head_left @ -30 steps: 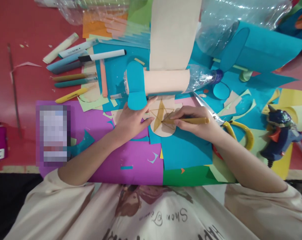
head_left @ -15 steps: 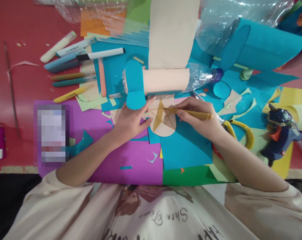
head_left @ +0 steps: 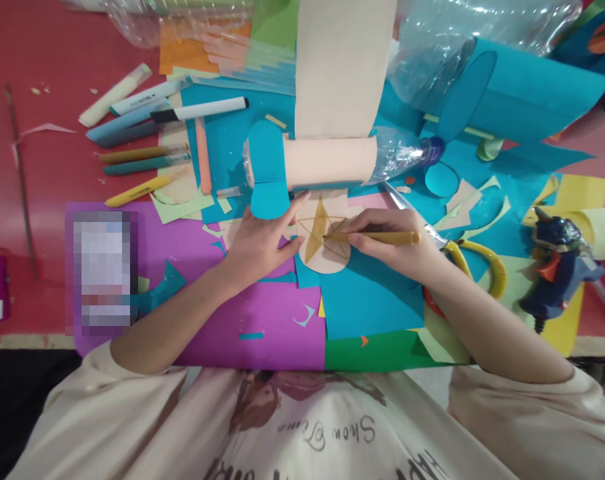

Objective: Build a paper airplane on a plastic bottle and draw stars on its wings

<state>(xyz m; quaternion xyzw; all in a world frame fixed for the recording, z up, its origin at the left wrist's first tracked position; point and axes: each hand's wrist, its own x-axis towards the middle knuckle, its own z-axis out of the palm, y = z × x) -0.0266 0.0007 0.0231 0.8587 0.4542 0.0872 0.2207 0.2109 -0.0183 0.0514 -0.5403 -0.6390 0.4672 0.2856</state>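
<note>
My right hand (head_left: 397,243) is closed round a yellow marker (head_left: 382,237), its tip resting on a star (head_left: 322,233) drawn on a beige paper piece (head_left: 327,257); part of the star is coloured in. My left hand (head_left: 262,243) lies flat with fingers spread, pressing on the left edge of that beige piece. Just beyond both hands lies a plastic bottle (head_left: 402,153) wrapped in beige paper with teal paper fins (head_left: 267,180).
Markers (head_left: 147,140) lie at the upper left on the red table (head_left: 47,167). Yellow-handled scissors (head_left: 467,257) and a blue glue gun (head_left: 559,263) sit to the right. Purple, teal and green paper sheets (head_left: 262,320) cover the near area. A blurred rectangle (head_left: 105,270) lies at left.
The marker tip went up to the star's upper point, then came back down to its middle. My left hand has stayed put.
</note>
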